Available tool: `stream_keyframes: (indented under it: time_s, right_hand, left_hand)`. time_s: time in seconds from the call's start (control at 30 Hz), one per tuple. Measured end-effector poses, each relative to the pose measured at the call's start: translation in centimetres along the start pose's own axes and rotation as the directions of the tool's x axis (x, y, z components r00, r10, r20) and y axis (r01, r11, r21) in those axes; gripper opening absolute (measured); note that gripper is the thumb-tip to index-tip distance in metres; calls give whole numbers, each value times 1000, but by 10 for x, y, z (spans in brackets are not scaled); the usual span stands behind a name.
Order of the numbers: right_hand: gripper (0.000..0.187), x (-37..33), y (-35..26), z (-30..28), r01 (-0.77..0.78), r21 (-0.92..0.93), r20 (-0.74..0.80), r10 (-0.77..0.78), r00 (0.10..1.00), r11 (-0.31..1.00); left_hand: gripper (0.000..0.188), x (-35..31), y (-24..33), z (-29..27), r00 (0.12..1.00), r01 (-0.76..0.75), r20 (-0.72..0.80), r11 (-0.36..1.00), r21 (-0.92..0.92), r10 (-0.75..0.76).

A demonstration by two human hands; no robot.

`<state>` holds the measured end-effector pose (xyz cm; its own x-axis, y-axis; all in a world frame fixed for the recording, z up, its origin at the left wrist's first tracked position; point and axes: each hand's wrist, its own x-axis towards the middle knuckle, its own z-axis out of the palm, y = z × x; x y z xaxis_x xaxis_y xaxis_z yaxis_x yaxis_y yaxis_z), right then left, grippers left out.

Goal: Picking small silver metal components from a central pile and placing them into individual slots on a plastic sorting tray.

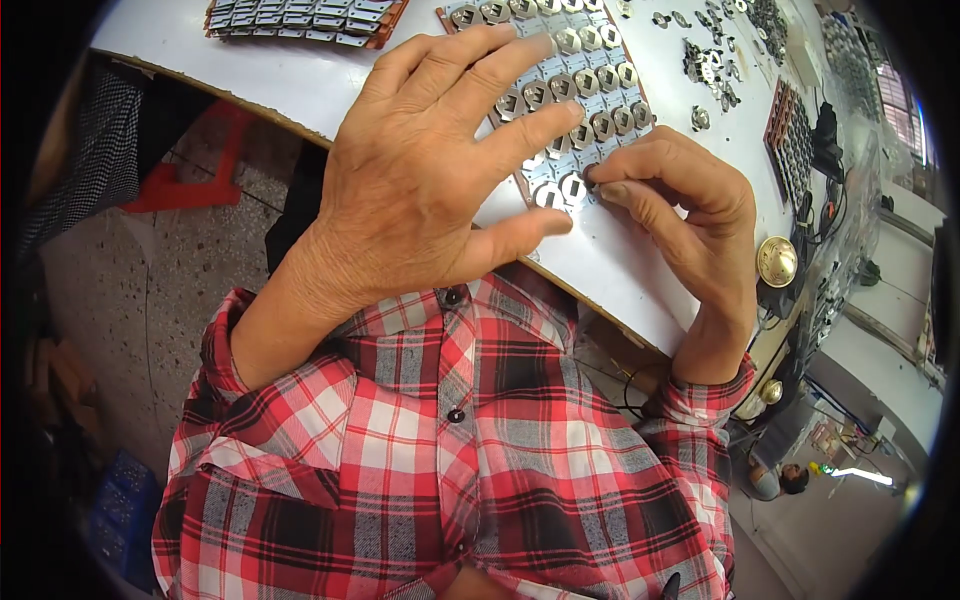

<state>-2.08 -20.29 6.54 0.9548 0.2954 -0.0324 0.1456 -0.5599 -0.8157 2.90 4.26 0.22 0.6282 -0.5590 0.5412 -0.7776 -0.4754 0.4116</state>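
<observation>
A tray of flat metal plates, set with rows of shiny rounded metal pieces with slots in their middles, lies on the white table before me. My left hand hovers over its left side with fingers spread, hiding part of the rows. At the tray's near edge, my right hand pinches thumb and forefinger together. A small dark bit shows at those fingertips, too little to name. Just left of the pinch sits a slotted metal piece in the nearest row.
A stack of similar plates lies at the far left. Loose small metal parts are scattered at the far right, near another filled tray. A gold-coloured dome and cables border the table's right. Beyond, at lower right, is another person.
</observation>
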Motion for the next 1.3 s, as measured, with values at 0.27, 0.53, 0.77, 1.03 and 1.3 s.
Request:
stream_keyframes:
  time_s: [0.27,0.53,0.77,1.03,1.3]
  right_hand:
    - [10,-3,-14,5,-97,-58,-36,95,995,994]
    - [17,0,-6,13,-24,-62,-109,17,994,998]
    - [14,-4,-7,21,-150,52,-239,158,958,987]
    - [16,-1,-9,4,-50,-92,-38,47,998,995]
    - [17,-7,47,-38,-265,-208,-503,129,854,942]
  left_hand:
    - [46,1,-1,4,999,-25,-32,1000,12,25]
    - [46,3,-3,7,997,-49,-66,999,25,50]
    - [46,1,-6,8,994,-61,-91,997,44,64]
    - [46,7,-5,13,983,-105,-144,993,46,110]
    - [46,5,-7,14,966,-155,-203,987,33,158]
